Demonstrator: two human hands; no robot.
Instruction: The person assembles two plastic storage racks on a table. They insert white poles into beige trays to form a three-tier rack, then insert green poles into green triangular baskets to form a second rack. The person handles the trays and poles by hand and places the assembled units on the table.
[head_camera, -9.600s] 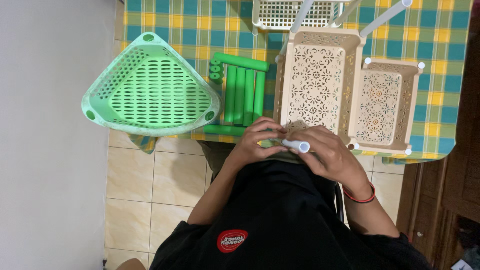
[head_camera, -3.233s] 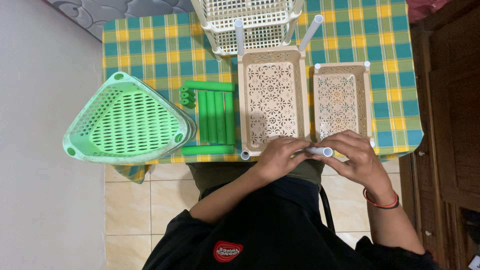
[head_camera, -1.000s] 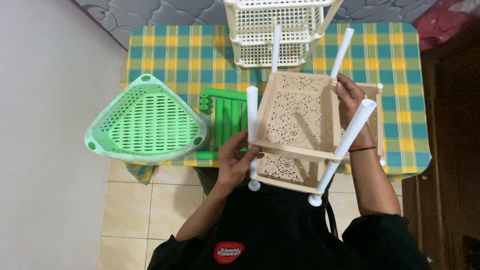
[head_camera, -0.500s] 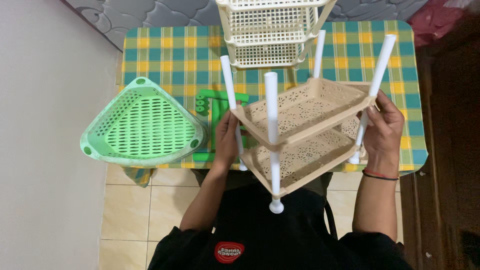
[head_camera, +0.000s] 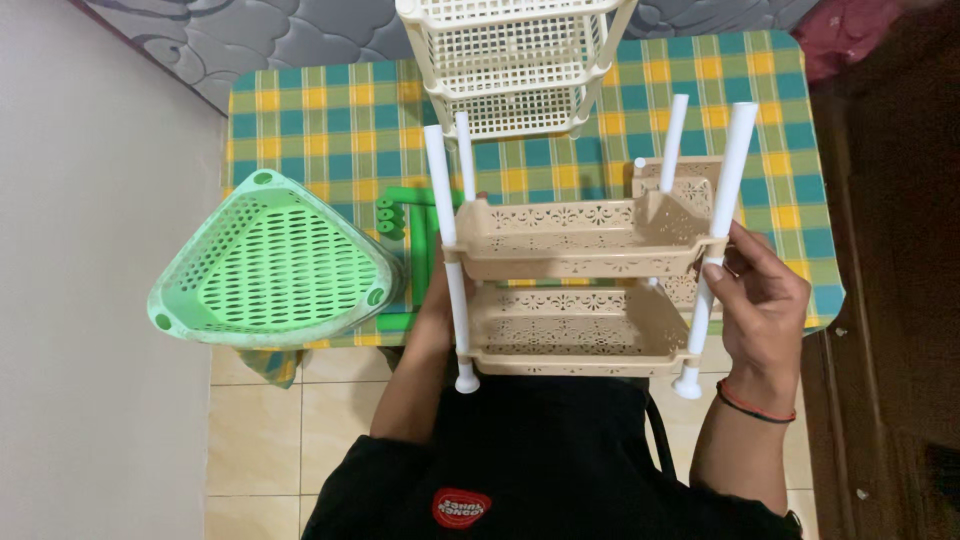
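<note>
I hold a beige two-tier plastic rack (head_camera: 575, 290) with white tube legs, lifted above the table's near edge and turned so its trays face away from me. My right hand (head_camera: 765, 305) grips the right white leg (head_camera: 712, 250) and the tray's end. My left hand (head_camera: 435, 300) is mostly hidden behind the rack's left side, holding it near the left leg (head_camera: 450, 260). A third beige tray (head_camera: 690, 180) lies on the table behind the rack.
A green triangular basket (head_camera: 272, 265) overhangs the table's left front corner. Green tubes and a flat green part (head_camera: 410, 240) lie beside it. A cream tiered rack (head_camera: 510, 60) stands at the table's far side. The checked tablecloth (head_camera: 320, 120) covers the table; a wall runs along the left.
The beige rack has been tilted from a diagonal hold to a level one, its legs now pointing up and away. Both hands stayed at its two ends.
</note>
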